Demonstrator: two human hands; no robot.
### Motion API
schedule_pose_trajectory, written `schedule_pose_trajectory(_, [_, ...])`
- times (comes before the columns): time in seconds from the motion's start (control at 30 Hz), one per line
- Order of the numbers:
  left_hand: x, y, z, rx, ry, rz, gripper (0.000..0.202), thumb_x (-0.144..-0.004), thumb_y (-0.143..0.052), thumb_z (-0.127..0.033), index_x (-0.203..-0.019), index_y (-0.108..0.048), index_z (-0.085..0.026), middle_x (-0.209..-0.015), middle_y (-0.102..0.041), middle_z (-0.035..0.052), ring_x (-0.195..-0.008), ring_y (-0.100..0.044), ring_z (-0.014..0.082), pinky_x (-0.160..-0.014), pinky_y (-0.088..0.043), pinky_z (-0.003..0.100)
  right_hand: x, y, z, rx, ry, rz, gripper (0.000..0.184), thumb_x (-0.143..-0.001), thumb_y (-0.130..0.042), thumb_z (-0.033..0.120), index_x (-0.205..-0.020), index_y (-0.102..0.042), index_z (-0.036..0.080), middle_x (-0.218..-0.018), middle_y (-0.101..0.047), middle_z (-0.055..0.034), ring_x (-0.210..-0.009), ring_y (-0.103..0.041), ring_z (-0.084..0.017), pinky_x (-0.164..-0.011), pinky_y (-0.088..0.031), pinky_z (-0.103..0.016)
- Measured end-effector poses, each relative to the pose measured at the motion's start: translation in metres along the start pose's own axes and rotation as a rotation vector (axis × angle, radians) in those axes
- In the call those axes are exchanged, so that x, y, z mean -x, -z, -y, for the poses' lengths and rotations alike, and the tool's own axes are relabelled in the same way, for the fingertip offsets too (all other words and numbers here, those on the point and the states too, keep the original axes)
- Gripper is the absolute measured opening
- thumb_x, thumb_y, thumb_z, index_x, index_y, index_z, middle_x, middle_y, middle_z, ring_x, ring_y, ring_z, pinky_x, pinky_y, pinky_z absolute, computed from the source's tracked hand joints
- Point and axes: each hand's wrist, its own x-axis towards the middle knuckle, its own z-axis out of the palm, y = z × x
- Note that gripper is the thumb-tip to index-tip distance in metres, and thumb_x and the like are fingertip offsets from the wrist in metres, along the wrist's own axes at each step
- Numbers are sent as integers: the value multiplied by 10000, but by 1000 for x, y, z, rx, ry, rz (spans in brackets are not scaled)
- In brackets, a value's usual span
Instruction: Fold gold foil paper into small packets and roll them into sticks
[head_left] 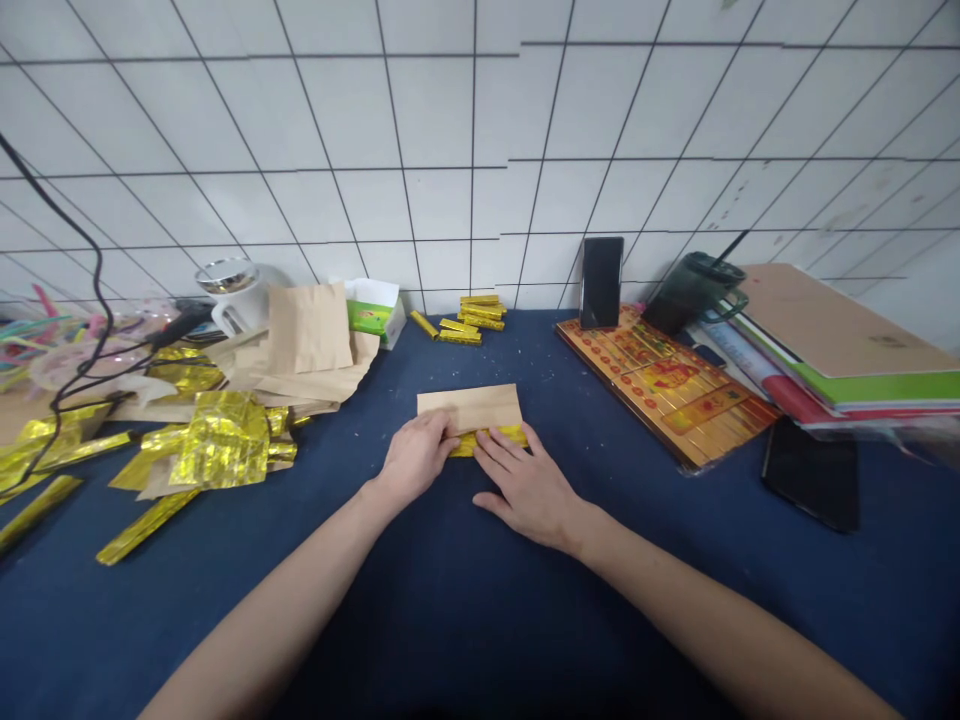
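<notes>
A rectangle of brown paper [469,405] lies on the blue table, a gold foil strip [465,446] along its near side. I cannot tell whether the foil is a separate sheet or the paper's other face. My left hand [420,450] is closed at the left end, thumb and fingers gripping the paper. Over the right part, my right hand [529,490] lies palm down, fingers stretched out and pressing on the foil, thumb held apart. Just beyond the paper sits a small pile of folded gold foil strips [480,318].
Gold foil pieces [225,440], brown paper sheets [309,330], a white mug [234,300] and a black cable [97,270] spread along the left. To the right are an orange box [667,385], a standing phone [602,282], a dark mug [690,290], stacked books [847,330] and a black phone [811,475].
</notes>
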Motion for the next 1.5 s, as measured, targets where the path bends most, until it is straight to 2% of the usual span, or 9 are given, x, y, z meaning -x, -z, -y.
schedule_pose_trajectory(0.33, [3, 6, -4, -95, -11, 1, 37, -817, -515, -204, -824, -540, -178, -853, -611, 34, -782, -583, 184, -694, -446, 287, 1, -3, -2, -28, -19, 62, 589, -891, -274, 522, -1306, -407, 125, -1395, -358, -113, -1302, -262, -249, -1058, -197, -469])
schedule_pose_trajectory(0.43, [9, 8, -11, -147, 9, -58, 190, -834, -467, -178, -1007, -541, -153, -1024, -593, 106, -984, -544, 253, -821, -422, 383, 1, -3, -2, -29, -22, 69, 588, -892, -276, 518, -1309, -403, 123, -1399, -351, -115, -1303, -258, -253, -1056, -199, -469])
schedule_pose_trajectory(0.53, [20, 0, -22, -193, -135, -88, 347, -855, -416, -178, -1195, -460, -121, -1309, -436, 142, -1245, -352, 265, -1003, -298, 421, 0, -4, -3, -46, -22, 73, 595, -887, -290, 519, -1333, -366, 131, -1399, -352, -111, -1306, -251, -256, -1053, -201, -476])
schedule_pose_trajectory(0.6, [27, -9, -28, -208, -230, -7, 445, -868, -406, -250, -1270, -384, -61, -1372, -359, 168, -1301, -264, 272, -1037, -269, 423, 0, -5, -3, -67, -17, 77, 622, -879, -308, 527, -1358, -315, 129, -1404, -345, -109, -1306, -249, -257, -1055, -196, -477])
schedule_pose_trajectory(0.7, [35, -19, -33, -241, -225, 108, 569, -879, -382, -329, -1319, -293, 21, -1405, -261, 224, -1321, -185, 300, -1041, -272, 427, 1, -5, -5, -96, -4, 95, 692, -858, -312, 570, -1376, -265, 114, -1420, -310, -117, -1314, -228, -258, -1065, -173, -475])
schedule_pose_trajectory(0.8, [37, -19, -33, -275, -213, 148, 645, -871, -385, -399, -1325, -277, 46, -1411, -209, 249, -1324, -124, 326, -1050, -248, 446, 3, -3, -7, -120, 3, 125, 754, -839, -277, 622, -1381, -249, 98, -1430, -276, -133, -1328, -185, -257, -1070, -153, -478])
schedule_pose_trajectory(1.03, [36, -16, -29, -303, -235, 151, 728, -856, -355, -530, -1364, -239, -22, -1434, -172, 213, -1334, -75, 321, -1053, -189, 509, 6, 1, -2, -155, -17, 162, 851, -806, -217, 684, -1390, -205, 65, -1450, -200, -155, -1344, -103, -261, -1083, -89, -476])
schedule_pose_trajectory(1.3, [37, -15, -28, -315, -227, 179, 699, -855, -379, -496, -1365, -243, -38, -1436, -182, 207, -1337, -83, 316, -1052, -180, 494, 10, 1, -6, -138, -82, 152, 822, -832, -168, 655, -1389, -202, 52, -1455, -168, -163, -1346, -75, -255, -1082, -105, -458])
schedule_pose_trajectory(1.5, [37, -10, -29, -216, -251, 157, 690, -855, -254, -602, -1390, -227, -167, -1449, -149, 193, -1335, -71, 326, -1033, -189, 525, 14, 5, -14, -74, -138, 156, 776, -847, -165, 627, -1386, -219, 72, -1445, -203, -174, -1341, -104, -276, -1049, -126, -539])
